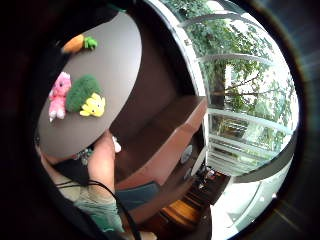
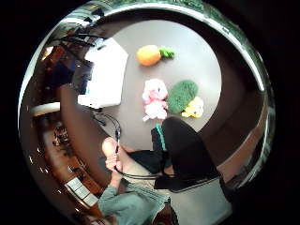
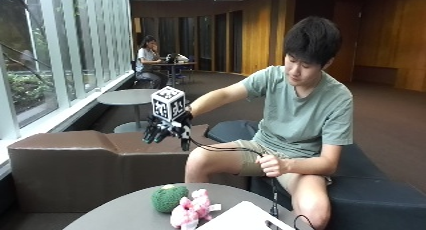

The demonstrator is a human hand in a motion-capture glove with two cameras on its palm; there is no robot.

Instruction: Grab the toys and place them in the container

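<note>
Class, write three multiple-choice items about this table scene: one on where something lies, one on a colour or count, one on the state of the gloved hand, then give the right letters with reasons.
1. Where does the pink toy lie?
A. on the table beside the green toy
B. inside the white container
C. on the sofa

2. How many toys are on the table?
A. two
B. four
C. six

3. What is the gloved hand doing?
A. gripping the orange toy
B. pressing on the container
C. hanging above the table, holding nothing

Key: 1 A, the thumb side palm view shows pink beside green on the tabletop. 2 B, orange, pink, green and yellow toys are there. 3 C, the outside view shows its fingers pointing down, empty, above the toys.
</note>
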